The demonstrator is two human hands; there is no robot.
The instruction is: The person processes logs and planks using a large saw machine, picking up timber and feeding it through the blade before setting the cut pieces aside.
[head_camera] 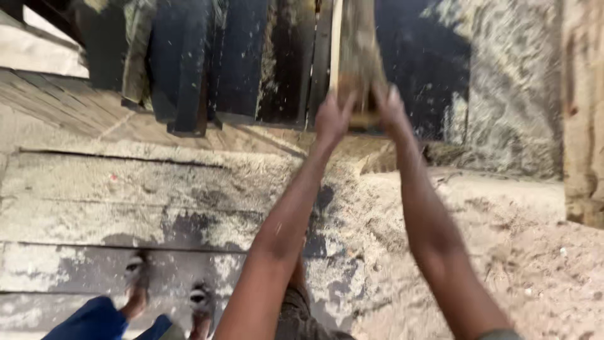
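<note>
At lower left stand another person's two sandalled feet (167,296) on the sawdust-strewn plank floor (94,208). Further right, the left hand (332,116) and right hand (391,104) clasp the lower end of a rough brown wooden slab (358,50) (blurred), fingers pressed to either side, held up before dark upright boards (239,56).

Two hands, the left hand (331,118) and the right hand (391,106), share a grip on one wooden plank (358,53). Below and left of that grip stand two sandalled feet (137,277) of another person. One sawdust heap (478,252) lies below the grip.
</note>
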